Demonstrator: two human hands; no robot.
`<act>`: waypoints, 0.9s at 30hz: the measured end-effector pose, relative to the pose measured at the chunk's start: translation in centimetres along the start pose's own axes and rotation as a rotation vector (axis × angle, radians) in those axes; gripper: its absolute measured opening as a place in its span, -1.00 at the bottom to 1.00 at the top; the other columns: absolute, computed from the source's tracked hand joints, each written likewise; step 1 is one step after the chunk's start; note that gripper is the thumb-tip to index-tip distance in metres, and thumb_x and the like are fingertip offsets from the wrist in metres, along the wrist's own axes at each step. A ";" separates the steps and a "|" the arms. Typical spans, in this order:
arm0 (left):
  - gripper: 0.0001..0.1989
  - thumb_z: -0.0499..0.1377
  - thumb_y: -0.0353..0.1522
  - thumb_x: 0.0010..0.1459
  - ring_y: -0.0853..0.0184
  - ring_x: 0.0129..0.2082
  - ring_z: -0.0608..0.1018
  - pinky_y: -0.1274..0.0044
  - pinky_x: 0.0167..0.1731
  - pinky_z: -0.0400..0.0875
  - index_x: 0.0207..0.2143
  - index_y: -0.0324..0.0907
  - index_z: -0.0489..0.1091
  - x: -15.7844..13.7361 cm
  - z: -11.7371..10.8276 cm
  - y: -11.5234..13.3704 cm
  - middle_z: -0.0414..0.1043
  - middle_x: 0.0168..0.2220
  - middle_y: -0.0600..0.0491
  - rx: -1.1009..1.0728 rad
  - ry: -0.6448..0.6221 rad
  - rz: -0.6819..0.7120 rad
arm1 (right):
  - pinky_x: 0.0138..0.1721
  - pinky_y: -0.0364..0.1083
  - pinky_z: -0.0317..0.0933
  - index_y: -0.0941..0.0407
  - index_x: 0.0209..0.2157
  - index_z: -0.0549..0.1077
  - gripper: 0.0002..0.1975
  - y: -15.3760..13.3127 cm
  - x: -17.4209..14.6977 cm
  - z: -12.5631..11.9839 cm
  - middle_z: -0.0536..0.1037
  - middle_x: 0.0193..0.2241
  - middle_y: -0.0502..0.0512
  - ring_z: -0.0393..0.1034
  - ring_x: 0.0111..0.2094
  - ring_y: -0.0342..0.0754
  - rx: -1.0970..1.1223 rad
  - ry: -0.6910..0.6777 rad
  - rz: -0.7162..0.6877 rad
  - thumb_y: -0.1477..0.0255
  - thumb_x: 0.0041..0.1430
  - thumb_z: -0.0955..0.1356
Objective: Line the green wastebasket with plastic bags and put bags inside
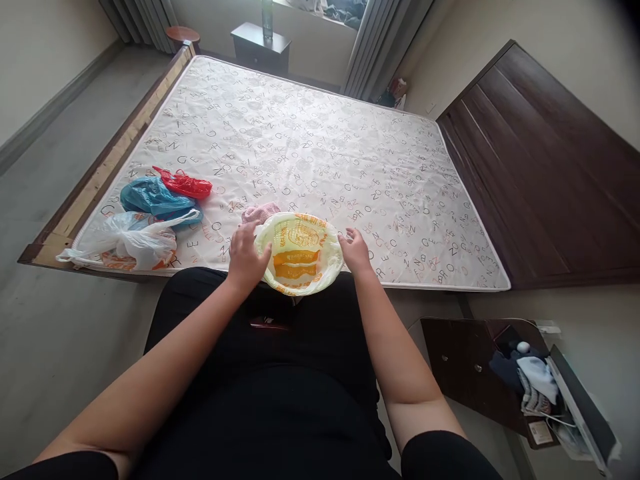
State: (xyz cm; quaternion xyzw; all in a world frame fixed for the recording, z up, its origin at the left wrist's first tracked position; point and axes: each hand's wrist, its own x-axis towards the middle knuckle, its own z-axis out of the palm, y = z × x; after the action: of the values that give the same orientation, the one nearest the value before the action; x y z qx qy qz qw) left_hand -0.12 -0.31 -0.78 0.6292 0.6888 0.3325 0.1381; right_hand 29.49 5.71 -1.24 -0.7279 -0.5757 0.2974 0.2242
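A pale mattress printed with scattered letters (310,153) spreads before me. At its near edge, over my black-clothed lap (295,387), a pale-yellow plastic bag with orange print (299,268) makes a round open mouth, seemingly lining a bin; its support is hidden. An uneven tug could drag the rim inward, or a sideways nudge tip it. My forearms (173,367) slant inward: left hand (249,259) curved at the rim, grip unclear; right hand (356,251) loosely spread opposite.

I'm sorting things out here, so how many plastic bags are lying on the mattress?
3: a red bag at the back, a blue bag in the middle, and a white bag at the front. More could be hidden underneath.
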 end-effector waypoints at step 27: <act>-0.27 0.09 -0.55 0.04 0.09 0.24 0.43 0.21 0.31 0.25 0.31 -0.14 0.24 -4.0 4.8 -1.5 0.40 0.24 -0.09 -0.722 -0.209 -0.381 | 0.41 0.39 -0.46 0.08 0.51 -0.25 -0.23 1.0 -3.1 17.1 -0.57 0.49 0.11 -0.64 0.50 0.28 -0.784 -0.541 -0.366 0.01 0.45 0.03</act>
State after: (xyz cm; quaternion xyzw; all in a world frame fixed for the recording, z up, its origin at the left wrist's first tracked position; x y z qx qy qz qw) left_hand 2.35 -2.74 -6.16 0.4323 0.6143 0.4554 0.4779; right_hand 17.89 2.15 -13.71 -0.5415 -0.7996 0.1927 -0.1741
